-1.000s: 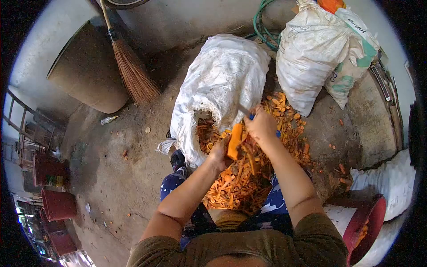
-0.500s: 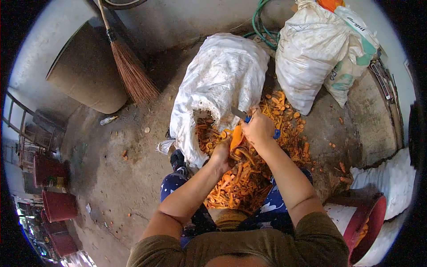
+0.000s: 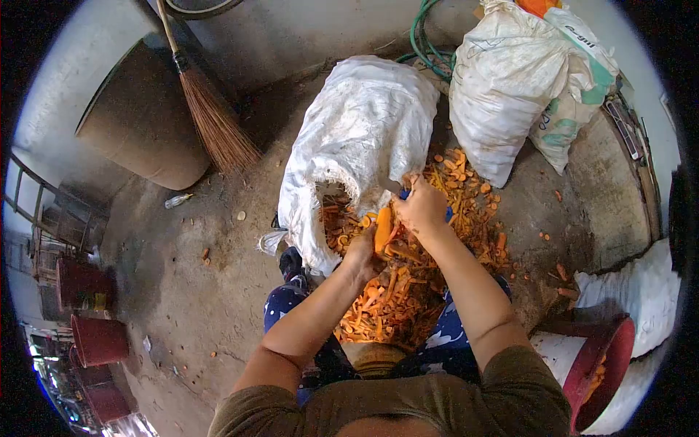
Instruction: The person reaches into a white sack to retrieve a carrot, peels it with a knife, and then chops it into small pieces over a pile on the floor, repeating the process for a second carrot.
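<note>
- We are clasping one carrot in our left hand, fingers curled around its lower end, above one pile of peelings.
- Our right hand is gripping one blue-handled knife, fist pressed together, touching the carrot's top.
- Two white sacks are lying beyond the pile, and one broom is leaning at the left.

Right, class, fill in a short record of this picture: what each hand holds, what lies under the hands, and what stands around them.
Left hand: grips an orange carrot
Right hand: closed on a blue-handled tool, right by the carrot; blade hidden
Under the hands: pile of orange peelings on the ground
Behind the hands: open white sack, lying down; second sack, full, beside it
Far left: broom leaning by a brown drum
Bottom right: red bucket, only partly in view
</note>
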The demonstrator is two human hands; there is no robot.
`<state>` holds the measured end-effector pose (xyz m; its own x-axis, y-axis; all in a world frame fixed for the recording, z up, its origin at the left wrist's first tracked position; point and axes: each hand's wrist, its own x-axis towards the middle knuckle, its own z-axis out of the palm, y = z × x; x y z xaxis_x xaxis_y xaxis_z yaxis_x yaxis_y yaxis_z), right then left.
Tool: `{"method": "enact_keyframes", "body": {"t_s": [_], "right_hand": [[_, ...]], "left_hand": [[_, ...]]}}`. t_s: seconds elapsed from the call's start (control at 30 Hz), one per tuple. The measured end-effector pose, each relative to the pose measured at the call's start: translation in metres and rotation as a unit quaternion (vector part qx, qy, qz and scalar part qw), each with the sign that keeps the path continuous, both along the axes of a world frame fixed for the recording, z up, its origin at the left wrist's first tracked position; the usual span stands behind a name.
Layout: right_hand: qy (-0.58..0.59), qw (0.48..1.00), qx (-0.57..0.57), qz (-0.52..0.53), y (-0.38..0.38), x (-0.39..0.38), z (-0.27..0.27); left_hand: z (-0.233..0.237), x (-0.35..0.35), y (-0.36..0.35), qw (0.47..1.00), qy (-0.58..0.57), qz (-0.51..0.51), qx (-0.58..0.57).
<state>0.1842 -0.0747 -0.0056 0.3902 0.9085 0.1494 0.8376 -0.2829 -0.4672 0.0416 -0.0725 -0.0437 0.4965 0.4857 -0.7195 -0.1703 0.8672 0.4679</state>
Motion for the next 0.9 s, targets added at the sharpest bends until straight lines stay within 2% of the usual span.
{"method": "enact_keyframes", "body": {"t_s": [0.07,0.2,0.27,0.4,0.47,0.5,0.57,0.63,0.7,0.77,0.83,0.9], "right_hand": [[-0.007,0.998,0.059,0.002,-0.005,-0.001,0.01],[-0.005,0.998,0.058,-0.022,-0.001,0.004,0.002],[-0.025,0.999,-0.018,-0.037,-0.001,0.0,0.009],[0.012,0.999,-0.021,-0.042,0.003,0.003,-0.004],[0.033,0.996,-0.065,-0.05,0.006,0.005,-0.008],[0.033,0.996,-0.065,-0.05,0.007,0.009,-0.008],[0.07,0.986,-0.079,-0.131,0.01,0.025,-0.008],[0.035,0.968,-0.134,-0.211,0.014,0.057,-0.019],[0.027,0.97,-0.096,-0.223,0.009,0.068,-0.014],[0.019,0.953,-0.157,-0.257,0.008,0.071,-0.001],[0.047,0.953,-0.165,-0.25,0.01,0.056,0.012],[0.078,0.981,-0.078,-0.159,0.005,0.032,0.019]], "left_hand": [[-0.009,-0.003,0.004,0.999,-0.04,0.001,0.011],[-0.002,0.003,-0.002,0.999,-0.034,0.037,-0.008],[0.001,0.005,-0.005,0.999,-0.033,0.014,-0.022],[0.009,0.004,-0.005,0.999,-0.042,0.012,-0.011],[0.006,-0.002,-0.003,0.996,-0.072,-0.052,0.014],[0.004,-0.004,-0.004,0.996,-0.072,-0.052,0.014],[0.011,-0.009,-0.013,0.997,-0.019,-0.071,-0.003],[0.019,-0.014,-0.017,0.994,-0.046,-0.095,0.026],[0.026,-0.016,-0.014,0.993,-0.085,-0.082,0.007],[0.038,-0.017,-0.009,0.995,-0.074,-0.063,-0.002],[0.03,-0.017,-0.002,0.997,-0.066,-0.042,-0.014],[-0.001,-0.018,0.007,0.993,-0.117,0.0,-0.015]]}}
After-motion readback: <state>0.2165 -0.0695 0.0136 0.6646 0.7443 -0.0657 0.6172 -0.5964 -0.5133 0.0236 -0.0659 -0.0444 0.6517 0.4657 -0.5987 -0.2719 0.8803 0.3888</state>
